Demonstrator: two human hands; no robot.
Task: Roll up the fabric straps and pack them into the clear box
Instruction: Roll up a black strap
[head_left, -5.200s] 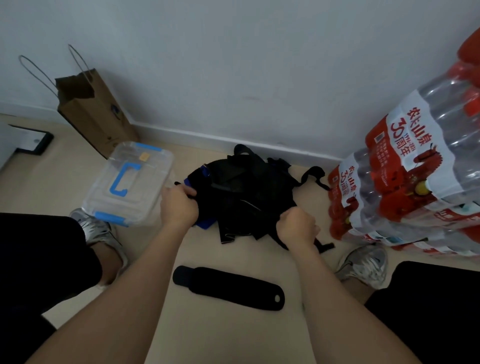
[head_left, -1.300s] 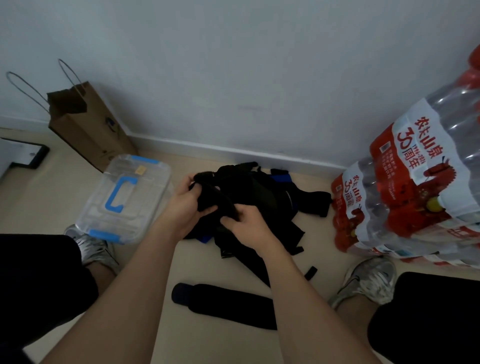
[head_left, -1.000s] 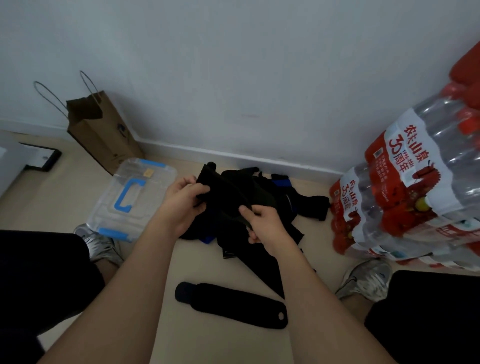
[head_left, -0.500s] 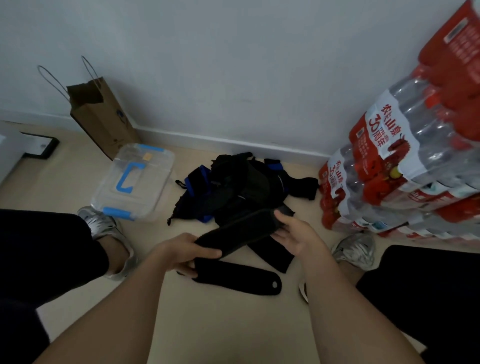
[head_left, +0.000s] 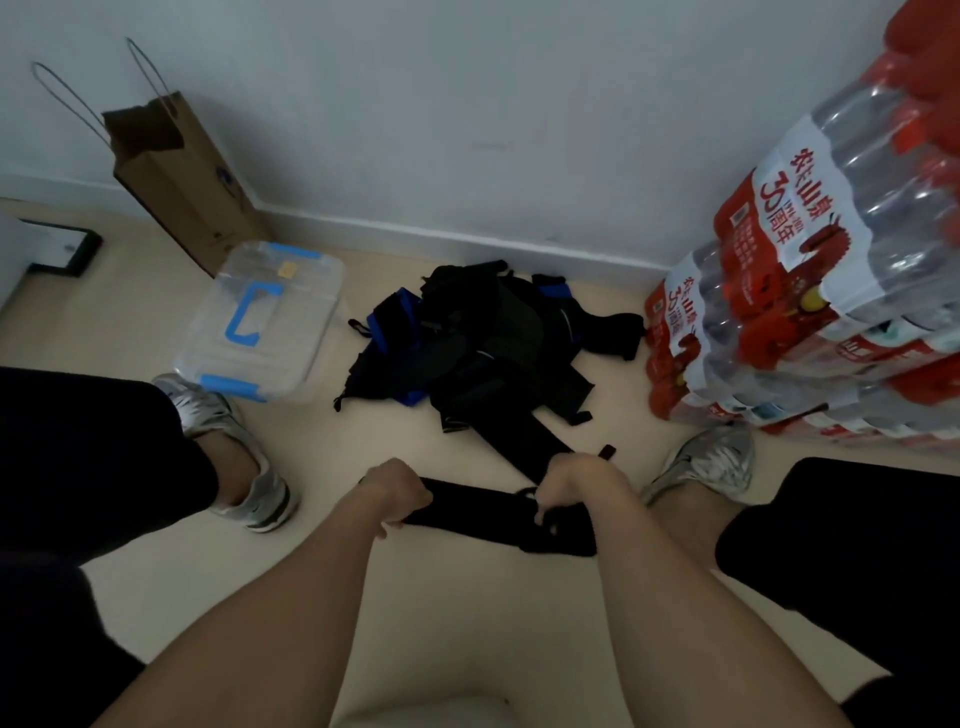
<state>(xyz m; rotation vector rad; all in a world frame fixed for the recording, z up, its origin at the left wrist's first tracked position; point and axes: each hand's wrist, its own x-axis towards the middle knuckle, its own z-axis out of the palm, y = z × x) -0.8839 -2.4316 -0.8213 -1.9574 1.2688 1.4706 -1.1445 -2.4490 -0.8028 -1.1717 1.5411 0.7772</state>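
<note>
A black fabric strap (head_left: 475, 512) lies flat on the floor in front of me, on top of another black strap whose end (head_left: 563, 538) sticks out at the right. My left hand (head_left: 397, 491) grips the strap's left end with curled fingers. My right hand (head_left: 569, 480) holds its right end, fingers curled down onto it. A heap of black and blue straps (head_left: 483, 343) lies further back near the wall. The clear box (head_left: 262, 319) with blue handle and latches stands to the left of the heap, its lid on.
Shrink-wrapped packs of water bottles (head_left: 810, 291) are stacked at the right. A brown paper bag (head_left: 182, 182) leans on the wall behind the box. My shoes (head_left: 234, 452) (head_left: 706, 462) flank the strap. A black-framed object (head_left: 62, 249) lies far left.
Both hands pulled one strap out of the heap, carried it toward me and lowered it onto the strap lying on the floor. The view tilted down.
</note>
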